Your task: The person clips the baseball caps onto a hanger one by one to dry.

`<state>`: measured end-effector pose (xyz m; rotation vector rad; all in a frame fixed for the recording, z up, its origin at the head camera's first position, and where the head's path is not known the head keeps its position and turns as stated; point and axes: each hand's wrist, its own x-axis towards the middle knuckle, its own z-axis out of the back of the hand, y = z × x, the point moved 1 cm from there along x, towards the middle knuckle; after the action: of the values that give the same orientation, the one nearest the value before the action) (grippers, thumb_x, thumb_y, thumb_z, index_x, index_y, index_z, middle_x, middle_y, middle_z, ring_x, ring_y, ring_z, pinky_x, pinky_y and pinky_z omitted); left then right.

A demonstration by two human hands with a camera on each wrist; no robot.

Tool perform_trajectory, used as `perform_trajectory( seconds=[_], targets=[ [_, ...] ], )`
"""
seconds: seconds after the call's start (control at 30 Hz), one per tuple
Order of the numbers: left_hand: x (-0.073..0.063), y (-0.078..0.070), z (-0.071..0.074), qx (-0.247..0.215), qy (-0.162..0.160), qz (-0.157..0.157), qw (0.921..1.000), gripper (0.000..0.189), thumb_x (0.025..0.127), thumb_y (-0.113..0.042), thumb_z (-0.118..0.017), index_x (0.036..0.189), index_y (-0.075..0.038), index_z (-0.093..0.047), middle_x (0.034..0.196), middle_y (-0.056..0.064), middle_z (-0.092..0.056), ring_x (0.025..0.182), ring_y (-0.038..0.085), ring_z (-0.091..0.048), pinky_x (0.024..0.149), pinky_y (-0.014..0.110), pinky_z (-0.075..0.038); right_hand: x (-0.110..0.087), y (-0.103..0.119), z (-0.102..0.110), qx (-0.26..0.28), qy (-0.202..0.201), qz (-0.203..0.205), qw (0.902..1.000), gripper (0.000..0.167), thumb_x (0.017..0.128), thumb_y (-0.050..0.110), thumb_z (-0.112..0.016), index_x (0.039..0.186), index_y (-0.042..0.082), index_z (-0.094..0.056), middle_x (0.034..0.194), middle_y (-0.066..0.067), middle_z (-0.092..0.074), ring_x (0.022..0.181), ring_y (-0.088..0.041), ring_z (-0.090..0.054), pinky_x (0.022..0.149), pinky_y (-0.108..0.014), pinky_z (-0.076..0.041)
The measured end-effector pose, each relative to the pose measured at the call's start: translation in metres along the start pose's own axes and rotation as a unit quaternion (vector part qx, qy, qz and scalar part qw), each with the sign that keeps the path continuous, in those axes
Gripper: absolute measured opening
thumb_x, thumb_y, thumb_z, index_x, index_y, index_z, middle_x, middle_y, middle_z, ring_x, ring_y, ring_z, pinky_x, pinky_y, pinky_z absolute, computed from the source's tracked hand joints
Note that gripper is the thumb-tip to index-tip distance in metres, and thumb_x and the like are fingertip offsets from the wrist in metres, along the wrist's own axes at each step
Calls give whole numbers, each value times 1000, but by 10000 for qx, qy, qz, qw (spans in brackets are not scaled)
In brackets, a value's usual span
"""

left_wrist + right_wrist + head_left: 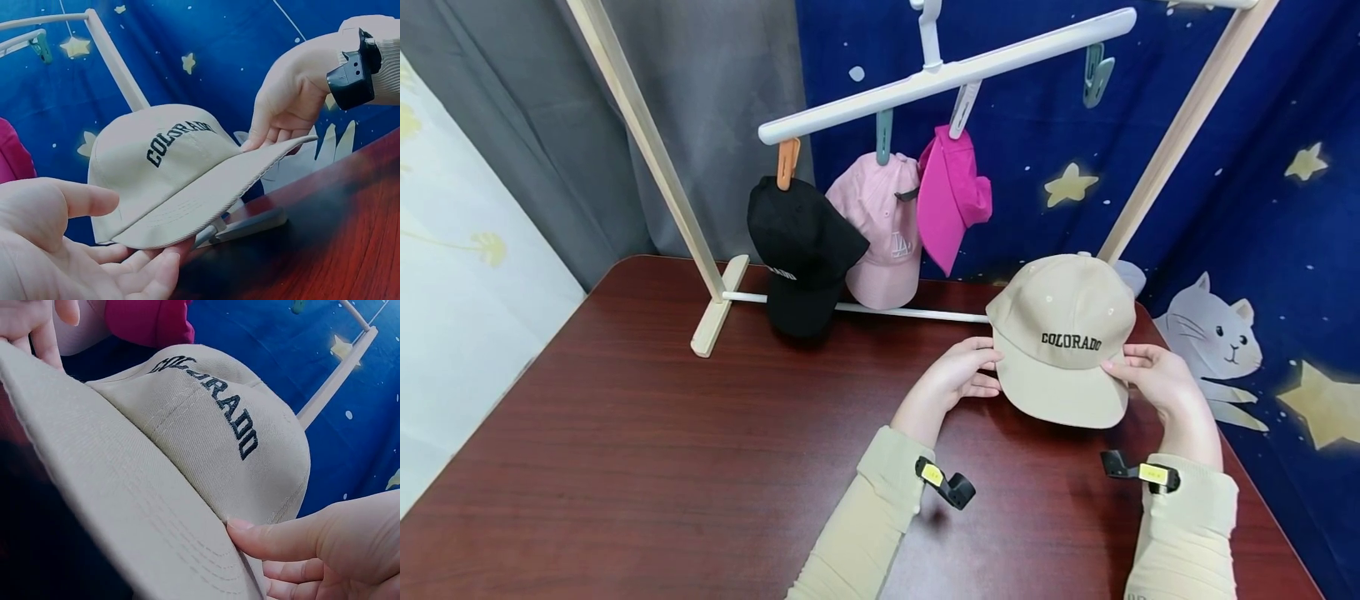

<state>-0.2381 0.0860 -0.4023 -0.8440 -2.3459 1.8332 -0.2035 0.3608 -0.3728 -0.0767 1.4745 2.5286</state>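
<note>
Beige cotton, stitched COLORADO across the front: that is the cap (1063, 337) I have between my two hands, held just above the dark red bench (625, 450) near its far right edge, brim towards me. My left hand (955, 375) pinches the left edge of the brim, thumb on top and fingers curled beneath, as the left wrist view shows plainly. My right hand (1157, 379) does the same on the right edge, thumb lying across the top of the brim and the other fingers tucked under. Both are closed on the cap, neither free. Beyond it stands a wooden rack (647, 142) carrying a white hanger bar (947, 75) with clips: a black cap (801, 250), a pale pink cap (880, 233) and a bright pink cap (951, 196) already hang there side by side, and one green clip (1097, 73) further right hangs with nothing in it. I judge this to be the lifting stage, cap picked up and squared but not yet clipped. The next move, as I read it, calls for raising the cap to that spare clip and freeing one hand to squeeze it open while the other keeps the cap steady.
</note>
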Motion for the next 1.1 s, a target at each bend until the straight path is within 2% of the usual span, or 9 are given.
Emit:
perform_trajectory(
  seconds=[0.23,0.37,0.53,0.63,0.83,0.93,1.1],
  targets=[
    [-2,-3,-2,-83,-182,-232,9995,45,91,-6,-60,134,-7,-48,95,10,-59,58,18,-58,65,34,-56,-1,6,-1,-76,-69,109,9999,65,92,21,-67,133,-17,-33,86,9,-56,71,3,-55,63,-25,-52],
    [-4,-5,-3,-144,-199,-426,9988,44,89,-3,-60,131,-8,-50,85,9,-61,55,17,-57,61,34,-56,-3,10,-2,-161,-163,253,9994,66,92,22,-65,134,-17,-32,100,-5,-57,72,4,-55,65,-24,-53],
    [-8,-12,-5,-170,-158,-588,9980,44,88,-1,-59,131,-9,-50,84,10,-61,56,19,-58,59,36,-56,-7,16,-2,-255,-248,392,9986,66,94,21,-64,136,-18,-30,112,-18,-54,72,5,-55,65,-22,-52],
    [-11,-15,-6,-72,-181,-708,9973,45,89,1,-58,131,-8,-48,85,10,-60,56,19,-58,57,35,-56,-9,19,-2,-222,-262,467,9983,65,94,20,-63,136,-18,-30,110,-16,-54,73,5,-55,65,-22,-52],
    [-16,-22,-10,65,-202,-954,9952,45,89,7,-55,132,-4,-45,82,8,-61,56,18,-59,53,32,-54,-13,24,-2,-87,-275,653,9974,64,94,17,-63,135,-19,-30,92,8,-56,72,5,-56,63,-21,-52],
    [-20,-26,-12,96,-149,-1071,9941,39,89,9,-52,127,-1,-49,82,8,-62,56,18,-59,52,30,-53,-15,27,-2,-32,-239,745,9969,64,94,16,-62,136,-19,-30,88,15,-54,72,5,-56,63,-20,-51],
    [-23,-30,-14,143,-111,-1198,9926,29,90,9,-51,118,1,-54,82,9,-64,56,18,-60,52,30,-52,-17,31,-3,-73,-194,865,9960,63,95,15,-61,137,-19,-28,96,5,-54,74,4,-56,64,-19,-51]
  ],
)
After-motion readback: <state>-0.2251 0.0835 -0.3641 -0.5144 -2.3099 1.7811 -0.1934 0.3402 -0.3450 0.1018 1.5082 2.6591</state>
